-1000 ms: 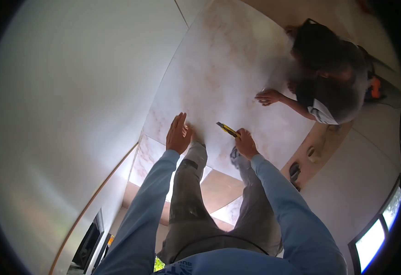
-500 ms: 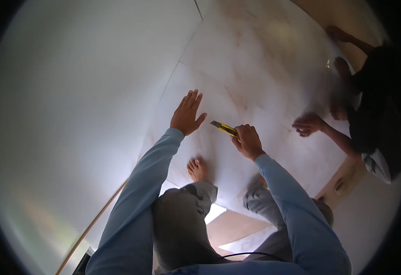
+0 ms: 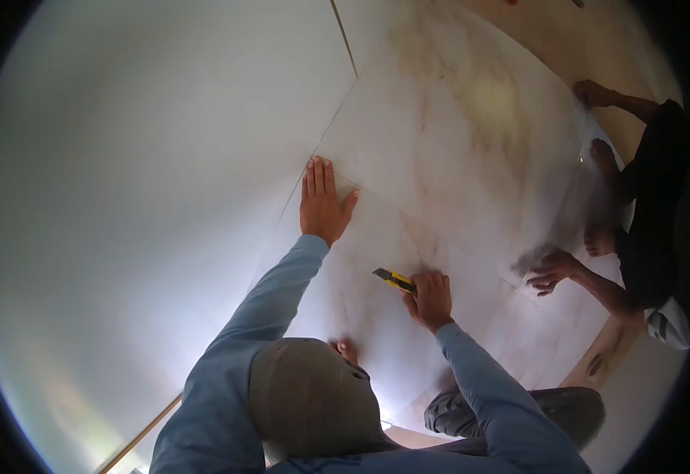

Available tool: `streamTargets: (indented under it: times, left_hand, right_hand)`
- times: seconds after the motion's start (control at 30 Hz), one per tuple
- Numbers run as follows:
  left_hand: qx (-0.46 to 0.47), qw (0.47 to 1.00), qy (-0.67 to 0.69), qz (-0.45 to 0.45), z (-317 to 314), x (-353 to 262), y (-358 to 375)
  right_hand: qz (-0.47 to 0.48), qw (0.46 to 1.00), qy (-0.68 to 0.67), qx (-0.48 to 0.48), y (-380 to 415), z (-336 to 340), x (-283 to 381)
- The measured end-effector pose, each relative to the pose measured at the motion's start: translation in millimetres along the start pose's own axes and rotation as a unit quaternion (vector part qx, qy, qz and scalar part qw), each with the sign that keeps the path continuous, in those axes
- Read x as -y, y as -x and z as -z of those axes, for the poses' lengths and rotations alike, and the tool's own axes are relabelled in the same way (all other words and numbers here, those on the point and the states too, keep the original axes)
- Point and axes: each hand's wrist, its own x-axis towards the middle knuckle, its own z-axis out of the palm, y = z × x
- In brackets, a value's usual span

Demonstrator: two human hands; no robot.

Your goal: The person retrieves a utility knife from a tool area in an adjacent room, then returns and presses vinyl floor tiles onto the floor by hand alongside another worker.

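My left hand (image 3: pixel 325 204) lies flat with fingers stretched out on the glossy marble-patterned sheet (image 3: pixel 471 166), its fingertips close to the seam along the plain white panel. In my right hand (image 3: pixel 430 300) I grip a yellow and black utility knife (image 3: pixel 396 280). The blade end of the knife points left, toward my left hand, a short way above the sheet. A thin joint line crosses the sheet near my left fingers.
A plain white panel (image 3: pixel 148 197) fills the left side. At the right crouches another person (image 3: pixel 653 213), one hand (image 3: pixel 554 268) reaching over the sheet and the other (image 3: pixel 594 93) at its far edge. My bent knees frame the near side. Brown board (image 3: pixel 598 351) shows at the lower right.
My left hand has settled flat near the seam. My right hand with the utility knife has moved nearer my body. My view has shifted, and my knees are bent lower.
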Motion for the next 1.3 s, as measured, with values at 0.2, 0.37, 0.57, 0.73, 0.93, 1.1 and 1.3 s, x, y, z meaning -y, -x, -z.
streamTargets:
  times: [0.2, 0.37, 0.57, 0.73, 0.93, 1.1, 1.3]
  left_hand:
    - [0.011, 1.0, -0.006, 0.024, 3.8, 1.7, -3.3]
    - [0.014, 0.999, 0.038, 0.027, 19.7, 14.6, 9.7]
    - [0.018, 0.995, -0.09, -0.024, 33.4, 3.6, 11.1]
    - [0.046, 0.994, -0.102, -0.007, 35.0, -1.0, -8.5]
    - [0.015, 0.998, -0.065, -0.02, 35.1, 4.8, 1.2]
    - [0.005, 0.987, 0.001, -0.159, 16.6, 18.1, 2.6]
    - [0.021, 0.979, -0.01, -0.2, 11.2, 30.3, -15.6]
  right_hand:
    - [-0.012, 1.0, -0.009, -0.007, -3.9, -0.6, 4.9]
    - [-0.01, 1.0, -0.017, -0.009, -6.3, 0.8, 6.8]
    - [0.001, 0.999, -0.012, -0.034, 0.8, 5.5, -0.2]
    - [-0.009, 1.0, -0.02, -0.021, 2.1, 3.9, -0.6]
    - [0.0, 0.999, 0.006, -0.031, 1.6, 6.8, 3.1]
    - [-0.008, 1.0, 0.004, -0.019, 5.9, -0.4, -1.3]
    - [-0.003, 1.0, 0.01, -0.015, 5.5, 3.6, 0.9]
